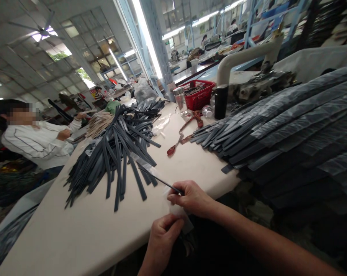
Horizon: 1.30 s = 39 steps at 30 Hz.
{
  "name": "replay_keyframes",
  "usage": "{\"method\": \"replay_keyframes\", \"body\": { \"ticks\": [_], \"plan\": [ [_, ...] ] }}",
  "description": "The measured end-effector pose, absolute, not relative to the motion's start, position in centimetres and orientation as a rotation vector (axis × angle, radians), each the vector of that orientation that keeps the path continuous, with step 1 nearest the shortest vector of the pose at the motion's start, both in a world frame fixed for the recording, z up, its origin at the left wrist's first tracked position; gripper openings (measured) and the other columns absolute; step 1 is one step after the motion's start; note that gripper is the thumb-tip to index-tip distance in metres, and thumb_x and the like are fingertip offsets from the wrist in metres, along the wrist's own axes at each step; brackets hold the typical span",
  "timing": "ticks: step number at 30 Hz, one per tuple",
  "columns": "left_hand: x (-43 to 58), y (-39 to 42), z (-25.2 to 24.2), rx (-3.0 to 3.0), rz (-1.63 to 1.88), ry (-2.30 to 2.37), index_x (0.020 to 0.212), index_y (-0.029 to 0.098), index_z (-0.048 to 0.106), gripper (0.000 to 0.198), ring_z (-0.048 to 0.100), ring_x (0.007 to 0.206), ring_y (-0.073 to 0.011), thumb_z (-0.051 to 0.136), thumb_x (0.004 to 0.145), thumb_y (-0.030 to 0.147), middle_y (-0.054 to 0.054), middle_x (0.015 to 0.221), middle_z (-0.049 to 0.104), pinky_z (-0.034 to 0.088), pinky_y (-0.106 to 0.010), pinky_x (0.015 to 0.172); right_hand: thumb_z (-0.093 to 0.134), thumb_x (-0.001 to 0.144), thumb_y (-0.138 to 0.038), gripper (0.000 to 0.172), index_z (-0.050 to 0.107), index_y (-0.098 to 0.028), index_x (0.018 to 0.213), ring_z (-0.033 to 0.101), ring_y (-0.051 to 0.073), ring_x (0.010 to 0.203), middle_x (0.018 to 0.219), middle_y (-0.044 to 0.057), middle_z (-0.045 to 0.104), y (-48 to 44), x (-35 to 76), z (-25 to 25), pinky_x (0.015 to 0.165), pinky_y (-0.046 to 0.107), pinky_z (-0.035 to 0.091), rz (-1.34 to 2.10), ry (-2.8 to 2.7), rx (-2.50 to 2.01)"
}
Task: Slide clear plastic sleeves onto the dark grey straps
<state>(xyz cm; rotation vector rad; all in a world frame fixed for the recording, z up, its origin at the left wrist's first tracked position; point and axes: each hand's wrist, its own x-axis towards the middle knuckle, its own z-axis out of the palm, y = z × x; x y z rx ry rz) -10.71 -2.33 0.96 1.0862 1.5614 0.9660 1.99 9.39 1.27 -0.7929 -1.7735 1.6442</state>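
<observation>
My right hand [190,197] pinches the near end of a thin dark strap [157,178] that runs up and left over the table edge. My left hand [163,235] is closed on a clear plastic sleeve [180,214] just below the right hand, at the table's front edge. A loose pile of dark grey straps [116,149] lies on the beige table [84,230] ahead of my hands. To the right, a large stack of plastic-wrapped straps [291,126] fans out.
Red-handled scissors [190,122] and a reddish tool [173,147] lie mid-table. Behind stand a red basket [199,96], a steel flask [179,99], a black bottle [221,101] and a sewing machine [256,76]. A person in a white jacket [38,142] works at the left.
</observation>
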Motion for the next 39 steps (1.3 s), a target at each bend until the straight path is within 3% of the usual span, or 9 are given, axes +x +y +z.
{"method": "replay_keyframes", "body": {
  "ticks": [6,12,23,29,32,36,39],
  "plan": [
    [-10.6,-0.6,0.3,0.568,1.336,1.314,0.070,0.014,0.072,0.027,0.061,0.064,-0.0121,0.081,0.069,0.040,-0.002,0.067,0.070,0.049,-0.022,0.066,0.036,0.098,-0.050,0.040,0.057,-0.019,0.110,0.050,0.008,0.048,0.092,0.001,0.065,7.8,4.1,1.9,0.047,0.021,0.043,1.680,-1.580,-0.718],
    [-10.9,2.4,1.2,0.278,1.668,1.171,0.072,0.015,0.073,0.036,0.068,0.067,-0.0130,0.093,0.051,0.036,-0.002,0.072,0.073,0.056,-0.020,0.063,0.034,0.099,-0.036,0.038,0.057,-0.018,0.074,0.054,0.012,0.061,0.068,0.000,0.059,4.5,7.6,0.8,0.060,0.021,0.040,1.442,-2.124,-0.742],
    [-9.4,3.6,1.8,0.188,1.693,1.169,0.071,0.015,0.072,0.042,0.071,0.068,-0.0162,0.096,0.040,0.032,-0.004,0.073,0.075,0.059,-0.022,0.062,0.033,0.097,-0.034,0.032,0.046,-0.020,0.071,0.043,0.011,0.056,0.064,-0.002,0.049,3.8,7.5,-2.0,0.056,0.023,0.030,1.320,-2.275,-0.925],
    [-9.3,2.7,1.0,0.245,1.629,1.200,0.072,0.016,0.072,0.040,0.071,0.069,-0.0159,0.095,0.046,0.036,-0.003,0.074,0.075,0.058,-0.023,0.064,0.035,0.097,-0.035,0.037,0.052,-0.018,0.070,0.045,0.011,0.055,0.062,-0.001,0.053,3.4,7.1,-2.6,0.054,0.023,0.028,1.292,-2.299,-0.924],
    [-8.0,1.2,0.3,0.335,1.527,1.197,0.074,0.014,0.072,0.033,0.069,0.069,-0.0139,0.091,0.056,0.035,-0.004,0.073,0.074,0.056,-0.021,0.066,0.032,0.099,-0.038,0.043,0.056,-0.017,0.070,0.052,0.012,0.053,0.064,0.002,0.061,3.7,6.8,-1.6,0.053,0.021,0.036,1.613,-2.155,-0.871],
    [-6.9,-0.3,0.1,0.366,1.423,1.170,0.076,0.012,0.072,0.028,0.060,0.054,-0.0088,0.084,0.067,0.035,-0.003,0.067,0.071,0.048,-0.016,0.050,0.032,0.098,-0.043,0.040,0.058,-0.016,0.085,0.053,0.011,0.048,0.075,0.003,0.065,3.9,7.5,-0.2,0.044,0.019,0.038,1.989,-1.915,-0.727],
    [-8.5,-0.3,0.5,0.268,1.611,1.214,0.072,0.015,0.071,0.030,0.066,0.065,-0.0123,0.090,0.059,0.035,-0.003,0.072,0.073,0.053,-0.019,0.061,0.048,0.091,-0.037,0.024,0.063,-0.018,0.088,0.061,0.015,0.069,0.082,0.003,0.065,3.1,9.4,-0.6,0.061,0.021,0.045,1.856,-1.994,-0.733]
  ]
}}
